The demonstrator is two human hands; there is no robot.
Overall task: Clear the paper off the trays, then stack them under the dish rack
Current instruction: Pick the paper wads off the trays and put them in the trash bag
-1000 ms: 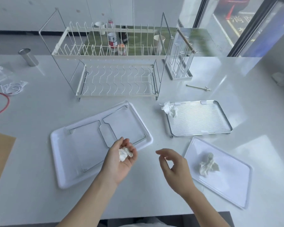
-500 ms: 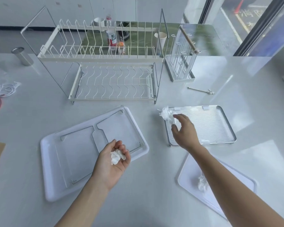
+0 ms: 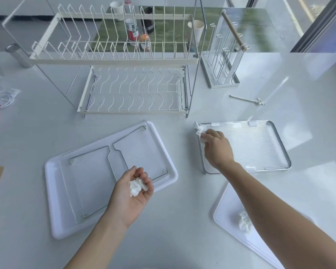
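Pinching a crumpled paper wad (image 3: 199,131) at the near-left corner of the ribbed metal tray (image 3: 260,144), the right hand (image 3: 217,150) has its fingers closed on it. Landmark is the dish rack (image 3: 124,61) at the back of the desk (image 3: 182,230): that metal tray sits in front of its right end. The left hand (image 3: 132,195), palm up, cups another wad (image 3: 136,188) over the big white tray (image 3: 54,191) in front of the rack. A third wad (image 3: 244,223) lies on the smaller white tray (image 3: 227,210), nearest the person.
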